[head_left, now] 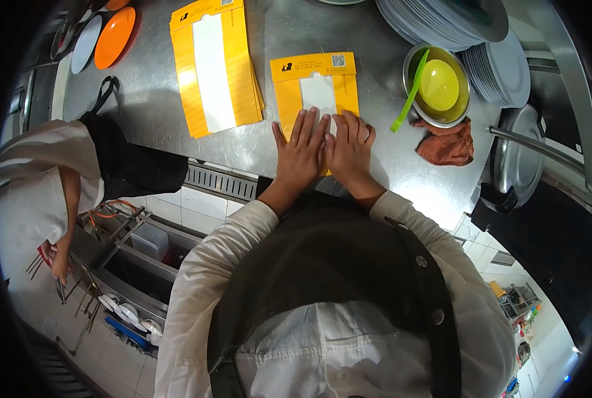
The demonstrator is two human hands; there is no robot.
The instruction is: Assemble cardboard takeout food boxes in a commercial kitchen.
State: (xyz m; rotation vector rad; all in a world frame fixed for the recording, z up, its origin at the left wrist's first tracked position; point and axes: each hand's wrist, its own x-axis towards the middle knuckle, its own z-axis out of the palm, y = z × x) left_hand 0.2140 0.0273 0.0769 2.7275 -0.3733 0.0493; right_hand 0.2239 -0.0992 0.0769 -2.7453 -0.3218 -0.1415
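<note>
Both of my hands lie on a yellow printed paper packet [284, 89] with a white strip down its middle, on the steel table [243, 156]. My left hand [299, 147] rests flat on its lower part, fingers stretched toward the far edge. Against it, thumb side to thumb side, my right hand [350, 149] presses on the packet's lower right with its fingers slightly bent. Neither hand grasps anything. The packet's near end is mostly hidden under my hands. A stack of matching yellow packets [184, 60] lies to the left, its edges slightly fanned.
On the right, a metal bowl [466, 99] holds a yellow bowl [440, 86] and a green utensil [409, 99], beside a brown cloth [450, 144]. White plates [501, 69] are stacked behind. An orange plate [116, 38] sits far left. A co-worker's hand [60, 262] holds thin sticks at left.
</note>
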